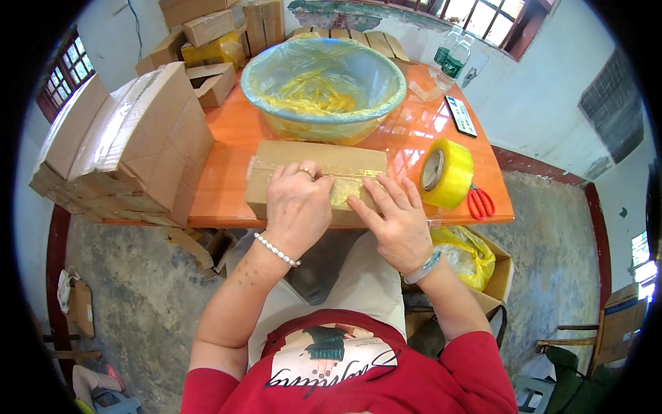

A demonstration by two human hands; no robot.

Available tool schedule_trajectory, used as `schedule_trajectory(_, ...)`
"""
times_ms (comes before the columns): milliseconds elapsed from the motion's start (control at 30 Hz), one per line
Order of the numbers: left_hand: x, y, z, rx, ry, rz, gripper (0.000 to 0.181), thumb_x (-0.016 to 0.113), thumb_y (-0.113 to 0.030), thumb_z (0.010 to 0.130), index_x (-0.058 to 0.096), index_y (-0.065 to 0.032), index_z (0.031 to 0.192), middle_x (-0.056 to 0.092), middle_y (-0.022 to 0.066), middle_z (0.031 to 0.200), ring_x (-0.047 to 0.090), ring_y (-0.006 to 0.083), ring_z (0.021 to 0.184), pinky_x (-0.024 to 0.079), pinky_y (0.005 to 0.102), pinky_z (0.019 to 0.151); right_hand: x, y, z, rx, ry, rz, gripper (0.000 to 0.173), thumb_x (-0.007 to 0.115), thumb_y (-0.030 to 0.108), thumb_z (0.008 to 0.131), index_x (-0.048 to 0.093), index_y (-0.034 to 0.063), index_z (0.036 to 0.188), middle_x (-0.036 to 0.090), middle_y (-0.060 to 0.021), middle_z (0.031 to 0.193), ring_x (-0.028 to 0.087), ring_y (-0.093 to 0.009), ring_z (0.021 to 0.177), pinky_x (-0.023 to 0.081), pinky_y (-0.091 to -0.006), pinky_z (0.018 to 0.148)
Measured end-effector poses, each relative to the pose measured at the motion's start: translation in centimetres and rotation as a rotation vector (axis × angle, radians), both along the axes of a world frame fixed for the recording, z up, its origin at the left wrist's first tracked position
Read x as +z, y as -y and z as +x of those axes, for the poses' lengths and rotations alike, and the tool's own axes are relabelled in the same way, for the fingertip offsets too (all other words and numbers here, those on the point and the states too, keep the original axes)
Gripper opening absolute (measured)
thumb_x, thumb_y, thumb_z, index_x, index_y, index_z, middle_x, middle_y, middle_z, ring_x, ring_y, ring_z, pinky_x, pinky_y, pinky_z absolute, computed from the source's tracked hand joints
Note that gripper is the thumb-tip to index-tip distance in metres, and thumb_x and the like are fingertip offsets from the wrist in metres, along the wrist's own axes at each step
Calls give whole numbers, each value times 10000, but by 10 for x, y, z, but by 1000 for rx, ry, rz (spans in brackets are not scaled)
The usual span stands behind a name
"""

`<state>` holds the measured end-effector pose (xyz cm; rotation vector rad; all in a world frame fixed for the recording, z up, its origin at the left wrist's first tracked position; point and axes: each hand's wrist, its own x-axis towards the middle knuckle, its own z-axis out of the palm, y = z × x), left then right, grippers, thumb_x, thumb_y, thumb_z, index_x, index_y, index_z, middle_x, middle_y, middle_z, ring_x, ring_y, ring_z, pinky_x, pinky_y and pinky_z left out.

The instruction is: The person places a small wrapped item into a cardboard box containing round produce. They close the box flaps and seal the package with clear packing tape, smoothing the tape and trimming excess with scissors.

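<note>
A small cardboard box [315, 152] lies lengthwise on the table in front of me. A square of shiny yellowish tape [345, 192] is stuck on its top, and a strip of clear tape runs along its seam. My left hand [301, 199] rests on the box left of that square, fingers curled under; whether they pinch anything is hidden. With fingers spread, my right hand [398, 225] presses its fingertips on the tape's right side. Right of the box stands a large roll of yellow packing tape [457, 173], with red-handled scissors [481, 202] beside it.
Behind the box is a blue basin [245, 85] lined with a yellowish plastic bag. Large cartons [165, 134] stand at left. A phone [461, 116] and water bottles [455, 64] are at the back right. Below the table's right edge, an open carton [496, 269] holds a yellow bag.
</note>
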<state>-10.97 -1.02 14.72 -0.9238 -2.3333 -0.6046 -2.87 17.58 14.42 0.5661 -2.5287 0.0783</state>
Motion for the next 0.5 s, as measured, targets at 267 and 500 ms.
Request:
schedule_trajectory(267,-2,-1,-1,-6,-29,26,194,628,5,707,734,-54,859,638,83,834,610,280,805,478,394,778,-6,-6,7,-43,-54,-31,387,600,58,739,664,74,1121,585,-148,1264,514,-328,1226,318,-540,1074)
schedule_trajectory(500,-12,2,-7,9,89,221,156,623,25,749,706,-28,870,662,114,899,635,305,857,512,385,762,2,-5,-1,7,-48,-99,420,597,36,723,630,10,1140,569,-155,1284,498,-334,1240,317,-521,1079)
